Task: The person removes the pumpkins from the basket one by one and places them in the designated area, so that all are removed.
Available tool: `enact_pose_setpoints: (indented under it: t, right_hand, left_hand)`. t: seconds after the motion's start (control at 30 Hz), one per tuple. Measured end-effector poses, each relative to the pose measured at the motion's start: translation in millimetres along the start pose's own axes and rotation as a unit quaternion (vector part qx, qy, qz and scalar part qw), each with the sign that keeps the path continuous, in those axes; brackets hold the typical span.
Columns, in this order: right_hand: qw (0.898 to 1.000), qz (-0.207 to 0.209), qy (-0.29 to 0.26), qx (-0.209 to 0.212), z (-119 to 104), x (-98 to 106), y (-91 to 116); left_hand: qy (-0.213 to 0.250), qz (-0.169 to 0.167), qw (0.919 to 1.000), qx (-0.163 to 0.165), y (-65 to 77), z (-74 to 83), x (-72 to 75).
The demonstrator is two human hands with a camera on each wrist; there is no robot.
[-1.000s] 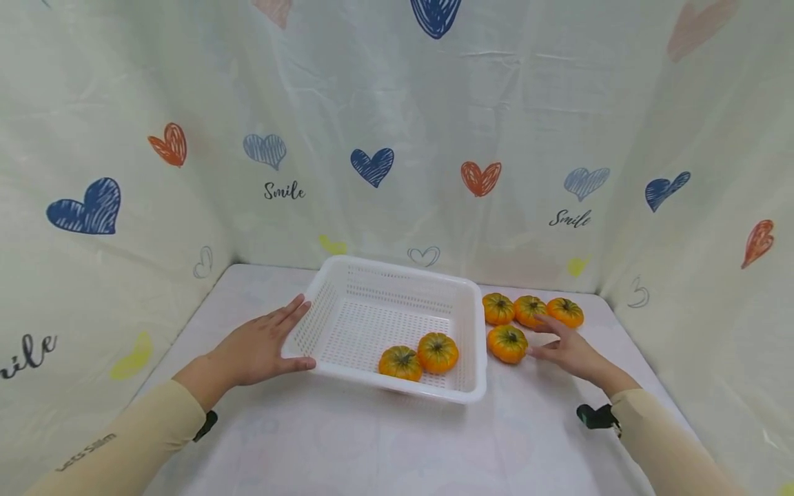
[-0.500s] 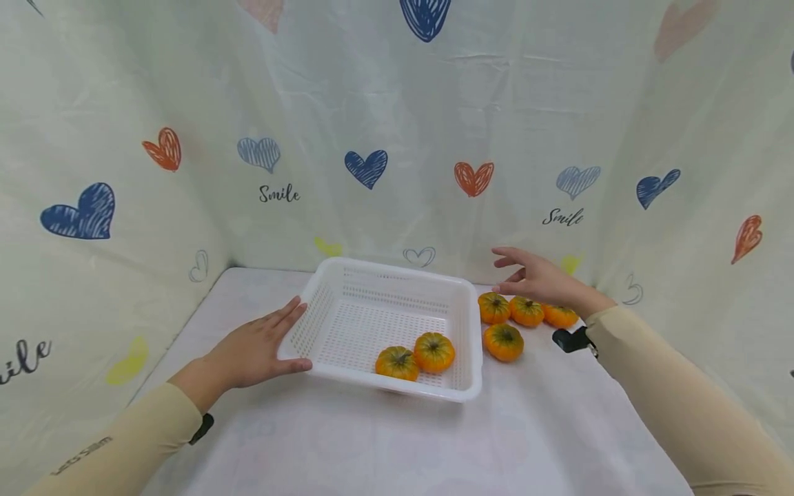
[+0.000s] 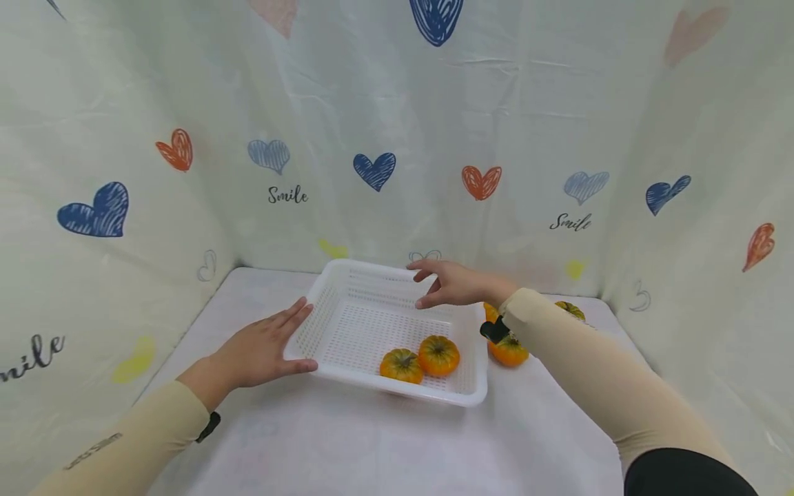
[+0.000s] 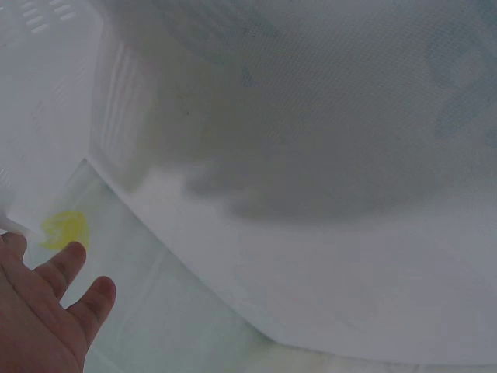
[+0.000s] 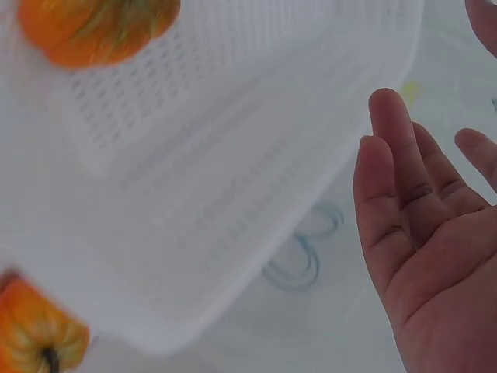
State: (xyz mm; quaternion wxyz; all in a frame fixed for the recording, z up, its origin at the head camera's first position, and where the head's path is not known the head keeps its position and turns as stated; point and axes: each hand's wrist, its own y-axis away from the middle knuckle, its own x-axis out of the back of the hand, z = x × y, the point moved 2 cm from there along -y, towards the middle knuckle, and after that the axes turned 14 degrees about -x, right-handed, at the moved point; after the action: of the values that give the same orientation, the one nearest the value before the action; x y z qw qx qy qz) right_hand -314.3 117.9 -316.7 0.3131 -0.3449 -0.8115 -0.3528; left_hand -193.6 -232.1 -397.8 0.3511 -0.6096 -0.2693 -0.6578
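Observation:
A white perforated plastic basket [image 3: 372,324] stands mid-table, turned slightly. Two small orange pumpkins with green tops, a left one [image 3: 401,366] and a right one [image 3: 439,355], sit in its front right part. My left hand [image 3: 254,351] rests at the basket's left end, fingers along the rim and thumb at the front corner. Over the basket's back right part hovers my right hand [image 3: 455,284], fingers spread and nothing in them. The right wrist view shows that palm [image 5: 458,272] bare beside the basket wall. Right of the basket, more pumpkins [image 3: 509,351] lie partly hidden behind my right forearm.
A white cloth covers the table [image 3: 310,441]. Behind it and at both sides hangs a pale curtain [image 3: 527,117] printed with hearts and the word "Smile". Beyond my right sleeve one pumpkin [image 3: 569,309] shows near the table's back right corner.
My right hand has lifted from the pumpkins on the right and moved left to above the basket. My left hand stays at the basket's left end, and the basket has not moved.

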Motion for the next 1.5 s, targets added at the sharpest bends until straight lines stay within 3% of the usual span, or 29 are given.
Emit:
enact_pose_setpoints:
  t: [0.17, 0.37, 0.8, 1.3, 1.5]
  right_hand:
    - [1.000, -0.025, 0.006, 0.012, -10, -19, -14]
    - [0.999, -0.045, -0.010, 0.007, -7, -38, -26]
    - [0.990, -0.137, -0.005, -0.020, 6, -62, -29]
    - [0.982, -0.172, 0.053, -0.051, 11, -77, -21]
    - [0.981, -0.159, 0.094, -0.055, 8, -83, -22]
  left_hand:
    - [0.005, 0.000, 1.0000, 0.002, -2.1, 0.4, -1.1]
    - [0.006, 0.000, 1.0000, 0.001, -0.8, 1.2, 0.1]
    - [0.000, -0.003, 1.0000, 0.002, -0.7, 2.3, 2.8]
    - [0.003, -0.001, 1.0000, -0.001, 0.0, 4.3, 4.7]
    - [-0.003, -0.002, 1.0000, -0.002, -0.2, 3.7, 3.7]
